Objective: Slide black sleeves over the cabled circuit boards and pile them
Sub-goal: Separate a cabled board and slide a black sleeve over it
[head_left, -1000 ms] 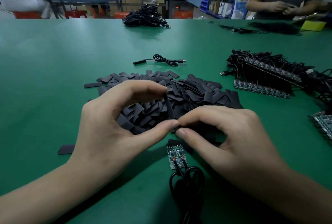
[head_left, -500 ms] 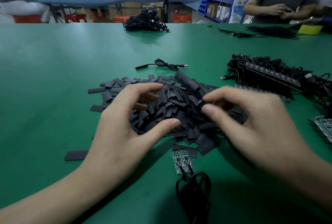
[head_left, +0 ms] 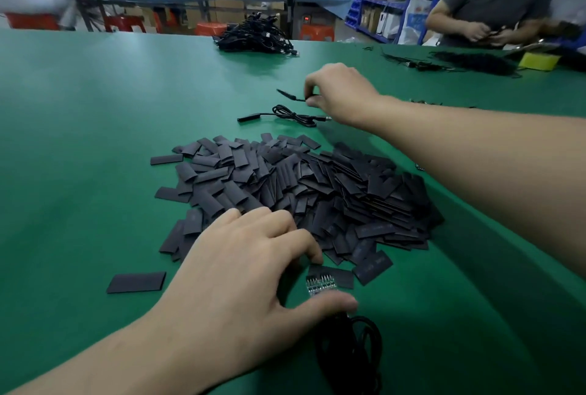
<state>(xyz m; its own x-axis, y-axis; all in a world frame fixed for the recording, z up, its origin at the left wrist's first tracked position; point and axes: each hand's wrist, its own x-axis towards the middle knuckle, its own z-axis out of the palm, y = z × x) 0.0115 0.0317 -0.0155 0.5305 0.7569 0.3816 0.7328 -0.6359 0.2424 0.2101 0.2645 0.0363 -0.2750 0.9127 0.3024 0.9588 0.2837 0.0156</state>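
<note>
Nearest me, the cable (head_left: 348, 353) is sitting coiled on the desk (head_left: 79, 172), running up to the bare board (head_left: 320, 285). The left hand (head_left: 241, 268) is arching over the board, thumb on the near side and forefinger on the far side. I can't tell if it's actually pinching or just hovering.

Risk here imo: a stray sleeve (head_left: 341, 279) is lying right against the board's far edge. A sloppy grab is probably going to be lifting both, or dragging the coil and snagging it.

Past that, the sleeve pile (head_left: 301, 191) is sprawling loose, and the right forearm is crossing over its right side. If it's pulling back low, it could be sweeping sleeves around.

Further out, the right hand (head_left: 342, 93) is pinching a small black piece (head_left: 287, 94), too blurred to say what. It's hanging above the one sleeved board (head_left: 250, 117), which is lying there with its own lead. The hands are well apart. If that piece is getting dropped there, it could be tangling in that lead.
</note>
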